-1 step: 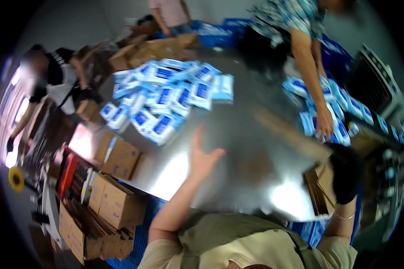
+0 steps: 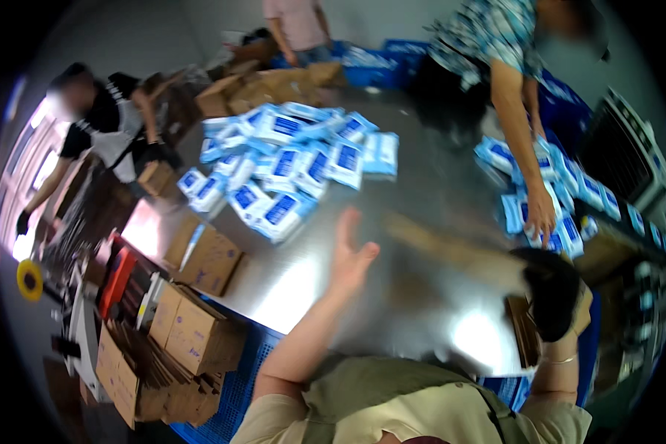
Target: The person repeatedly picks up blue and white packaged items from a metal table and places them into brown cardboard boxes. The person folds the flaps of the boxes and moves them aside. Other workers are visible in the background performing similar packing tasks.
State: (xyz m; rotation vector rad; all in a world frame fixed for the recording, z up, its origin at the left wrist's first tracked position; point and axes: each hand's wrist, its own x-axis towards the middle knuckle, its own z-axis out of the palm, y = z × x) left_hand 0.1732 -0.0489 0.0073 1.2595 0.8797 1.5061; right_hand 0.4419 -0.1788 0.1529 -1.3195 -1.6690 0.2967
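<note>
My left hand (image 2: 351,260) is bare and open, thumb and fingers apart. It hovers over the near part of the metal table (image 2: 422,181) and holds nothing. At the table's right edge my right hand (image 2: 554,292), in a black glove, is closed on a tan piece of cardboard (image 2: 466,255). That cardboard stretches out to the left over the tabletop, smeared by motion, so its exact shape is unclear. Beyond my left hand lies a heap of blue and white soft packs (image 2: 281,166).
Across the table on the right, a co-worker's hand (image 2: 542,211) touches more packs (image 2: 570,237). Another person (image 2: 100,122) stands at far left. Flattened cartons (image 2: 177,333) lean near a blue crate (image 2: 255,355); a cardboard box (image 2: 203,255) sits at the table's left edge.
The whole view has shifted slightly, so the scene sits farther right. The blurred cardboard in my right hand has swung left and closer to me. My left hand stays open.
</note>
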